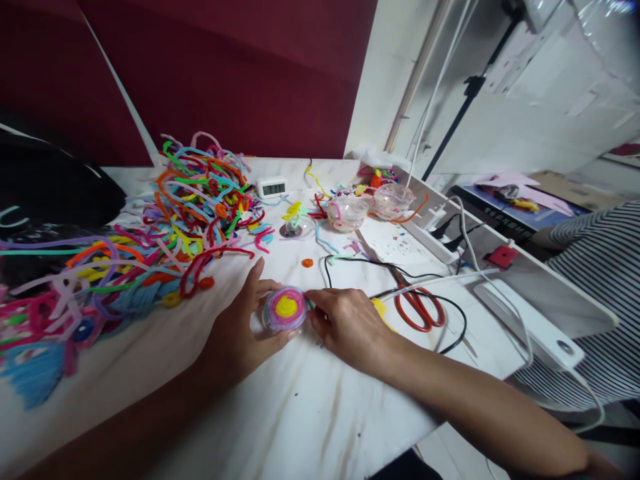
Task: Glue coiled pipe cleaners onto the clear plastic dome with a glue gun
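My left hand (240,330) is wrapped round a small round piece (287,307) that looks like a clear plastic shell. Its top carries coiled fuzzy pipe cleaner: a yellow centre, a pink ring and a lilac outer ring. At its right edge my right hand (345,327) pinches a short green strand (310,305), which seems to be a pipe cleaner end; the fingertips partly hide it. Beyond the hands lies a small orange coil (307,263) on the white marbled table (310,413). Red-handled scissors (420,310) rest right of my right hand.
A heap of colourful pipe cleaners (200,193) covers the left side. Clear plastic balls (347,213), a small digital clock (273,188) and white paper (395,243) stand or lie farther back. Black cable (463,320) and a white power strip (530,323) are at right, near a person's striped sleeve (595,240).
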The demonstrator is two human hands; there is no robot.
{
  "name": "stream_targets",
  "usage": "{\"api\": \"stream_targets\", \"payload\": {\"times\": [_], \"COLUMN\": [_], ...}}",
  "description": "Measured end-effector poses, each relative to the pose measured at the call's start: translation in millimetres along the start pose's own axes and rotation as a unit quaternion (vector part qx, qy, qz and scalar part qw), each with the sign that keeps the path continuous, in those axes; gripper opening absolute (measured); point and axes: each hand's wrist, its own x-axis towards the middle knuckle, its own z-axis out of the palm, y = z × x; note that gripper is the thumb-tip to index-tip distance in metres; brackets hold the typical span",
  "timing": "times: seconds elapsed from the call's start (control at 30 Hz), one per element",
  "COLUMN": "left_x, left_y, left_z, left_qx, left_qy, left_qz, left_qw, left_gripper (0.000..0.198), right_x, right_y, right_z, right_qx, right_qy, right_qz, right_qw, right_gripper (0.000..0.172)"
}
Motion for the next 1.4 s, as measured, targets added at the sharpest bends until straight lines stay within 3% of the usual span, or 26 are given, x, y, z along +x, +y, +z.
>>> {"api": "stream_targets", "payload": {"times": [0.37,0.57,0.97,1.4], "left_x": [2,3,3,5], "left_y": [0,1,1,5], "left_z": [2.6,2.1,2.2,2.4], "left_qx": [0.014,0.026,0.033,0.089], "left_qy": [0.002,0.001,0.009,0.002], "left_qz": [-0.002,-0.014,-0.028,-0.066], "left_qw": [1.000,1.000,0.999,0.994], "left_gripper": [0.103,0.101,0.101,0.108], "right_x": [1,4,6,13], "right_y": [-1,3,-4,-9], "right_z": [-1,1,4,5], "right_qx": [0.109,0.088,0.091,0.095], "right_qy": [-0.016,0.009,-0.008,-0.033], "right_qz": [0.022,0.012,0.027,0.067], "right_qw": [0.994,0.996,0.995,0.993], "right_gripper": [0.024,0.023,0.030,0.025]}}
